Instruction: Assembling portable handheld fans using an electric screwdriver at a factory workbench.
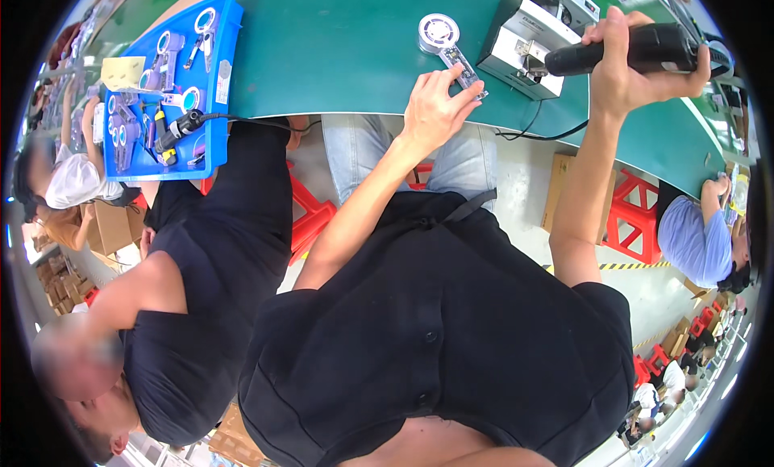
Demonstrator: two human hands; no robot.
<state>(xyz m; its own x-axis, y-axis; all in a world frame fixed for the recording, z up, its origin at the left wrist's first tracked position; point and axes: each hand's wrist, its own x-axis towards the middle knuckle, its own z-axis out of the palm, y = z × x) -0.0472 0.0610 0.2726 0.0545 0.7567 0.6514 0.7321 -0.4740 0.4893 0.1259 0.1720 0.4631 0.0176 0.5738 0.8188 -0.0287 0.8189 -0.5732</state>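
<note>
Black shirt (355, 330) lies closest; my left hand (434, 106) pinches a round-headed device (450, 54) on the green table (339, 47); my right hand (621, 78) clasps a black power tool (657, 47).

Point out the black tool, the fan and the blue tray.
Black tool (663, 47), head view: on its body.
Fan (439, 33), head view: on its round end.
Blue tray (230, 43), head view: on its right wall.
</note>
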